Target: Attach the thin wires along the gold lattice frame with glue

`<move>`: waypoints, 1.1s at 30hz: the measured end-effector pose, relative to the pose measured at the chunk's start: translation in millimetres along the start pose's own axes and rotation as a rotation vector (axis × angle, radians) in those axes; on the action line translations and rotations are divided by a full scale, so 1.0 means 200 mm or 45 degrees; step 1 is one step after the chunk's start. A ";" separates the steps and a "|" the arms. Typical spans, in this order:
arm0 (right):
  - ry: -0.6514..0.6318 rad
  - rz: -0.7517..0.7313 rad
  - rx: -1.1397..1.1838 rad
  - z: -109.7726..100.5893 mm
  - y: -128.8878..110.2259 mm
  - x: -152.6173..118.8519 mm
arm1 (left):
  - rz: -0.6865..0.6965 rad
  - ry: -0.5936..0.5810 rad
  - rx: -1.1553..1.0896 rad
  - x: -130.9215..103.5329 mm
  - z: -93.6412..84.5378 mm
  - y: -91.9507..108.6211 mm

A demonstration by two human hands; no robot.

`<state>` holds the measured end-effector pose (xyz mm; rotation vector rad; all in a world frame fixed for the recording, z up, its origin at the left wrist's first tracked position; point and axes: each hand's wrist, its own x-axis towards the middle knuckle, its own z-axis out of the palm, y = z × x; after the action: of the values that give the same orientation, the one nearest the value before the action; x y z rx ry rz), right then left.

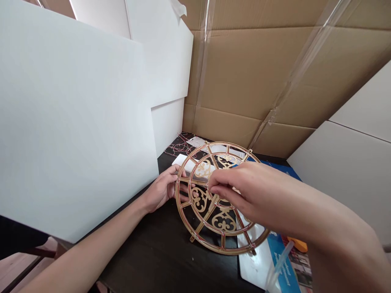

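Observation:
A round gold-coloured metal frame point(223, 243) with spokes, an inner ring and scroll ornaments is held tilted above a dark table. Thin red and white wires run along its rings and spokes. My left hand point(163, 188) grips the frame's left rim, the thumb and some fingers at the edge and others visible behind the openings. Over the upper middle of the frame, my right hand point(235, 185) has its fingers pinched together near the centre; what they hold, if anything, is hidden.
Loose red wires point(180, 145) lie at the table's back corner. White boards point(76, 122) stand at the left, cardboard point(232, 73) at the back, more white panels point(357, 162) at the right. A blue printed package point(282, 260) and an orange-ended clear tube point(282, 258) lie at front right.

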<state>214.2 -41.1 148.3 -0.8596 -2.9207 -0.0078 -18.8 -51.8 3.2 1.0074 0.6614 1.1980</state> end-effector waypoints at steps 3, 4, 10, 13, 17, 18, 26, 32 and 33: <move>0.039 0.034 -0.036 -0.01 0.01 0.00 | -0.001 -0.010 0.003 0.00 0.00 0.00; 0.046 0.051 -0.059 0.00 0.02 0.00 | -0.004 -0.014 0.005 0.00 0.00 0.00; -0.014 0.080 -0.122 0.03 0.00 0.04 | -0.005 -0.021 -0.004 0.00 -0.01 0.00; -0.073 0.039 -0.091 0.03 -0.03 0.04 | -0.009 -0.025 -0.007 0.00 -0.01 0.00; -0.070 -0.031 0.013 0.00 -0.03 0.02 | -0.006 -0.017 -0.009 0.01 -0.02 -0.01; -0.051 -0.035 0.032 -0.01 -0.02 0.01 | -0.009 -0.014 -0.007 0.01 -0.02 -0.01; -0.049 0.192 -0.016 -0.01 0.10 -0.06 | -0.027 0.035 0.030 0.00 -0.02 0.00; -0.125 0.166 -0.056 0.02 0.10 -0.02 | -0.048 0.044 0.034 0.00 -0.02 0.00; -0.125 0.159 -0.061 0.02 0.09 -0.02 | -0.050 0.046 0.032 0.00 -0.02 0.00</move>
<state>226.9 -26.9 142.9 -1.0785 -2.9619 -0.0277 -21.7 -51.3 2.2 0.9917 0.7232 1.1787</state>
